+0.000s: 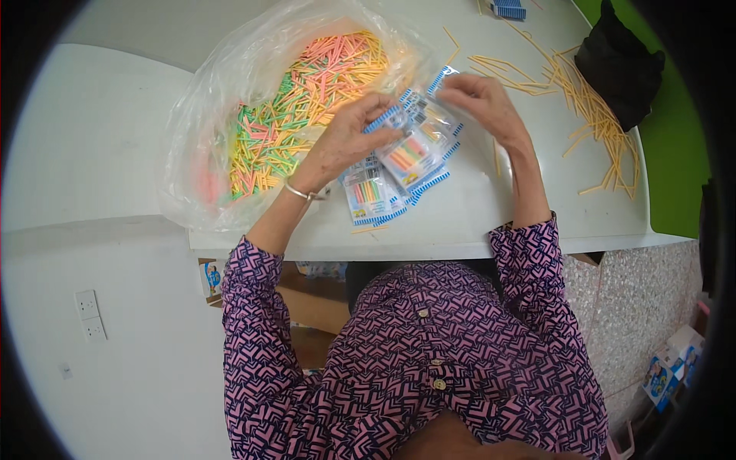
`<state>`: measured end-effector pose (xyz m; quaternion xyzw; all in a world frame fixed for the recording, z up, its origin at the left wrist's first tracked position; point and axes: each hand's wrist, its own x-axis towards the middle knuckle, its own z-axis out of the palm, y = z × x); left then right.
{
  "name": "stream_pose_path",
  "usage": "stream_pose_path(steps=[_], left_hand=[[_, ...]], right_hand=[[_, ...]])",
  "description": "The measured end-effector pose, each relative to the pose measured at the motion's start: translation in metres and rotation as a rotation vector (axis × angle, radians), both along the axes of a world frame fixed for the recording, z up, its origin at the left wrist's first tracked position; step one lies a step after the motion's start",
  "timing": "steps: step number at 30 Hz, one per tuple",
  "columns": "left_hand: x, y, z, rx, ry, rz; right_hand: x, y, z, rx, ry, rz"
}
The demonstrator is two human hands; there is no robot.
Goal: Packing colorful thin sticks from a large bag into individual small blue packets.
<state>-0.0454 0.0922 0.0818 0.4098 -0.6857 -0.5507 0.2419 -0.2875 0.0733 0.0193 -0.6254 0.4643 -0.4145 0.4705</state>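
Both the left hand (349, 138) and right hand (481, 103) gripped one small packet (418, 146) of coloured sticks over the table (475, 218), two filled packets (372, 195) lay beneath, while the bag (230, 115) remained largely full.

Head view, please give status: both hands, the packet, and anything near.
Left hand and right hand both grip one small clear packet of coloured sticks. More packets beneath. Bag of coloured sticks left, loose yellow sticks right.
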Motion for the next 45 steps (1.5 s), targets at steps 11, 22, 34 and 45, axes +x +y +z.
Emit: stream_pose_path(steps=[11, 22, 34, 45], left_hand=[[-0.002, -0.006, -0.024, -0.494, -0.321, 0.024], [-0.036, -0.05, -0.014, -0.552, -0.086, 0.179], [-0.024, -0.046, -0.029, -0.316, -0.027, 0.223], [-0.027, -0.058, -0.037, -0.425, -0.363, 0.143]], right_hand=[[-0.01, -0.017, -0.047, -0.352, 0.747, -0.575], [0.008, -0.005, -0.002, -0.706, 0.359, -0.399], [0.026, 0.01, 0.013, -0.036, -0.137, -0.06], [0.001, 0.0, 0.002, -0.303, 0.163, -0.279]])
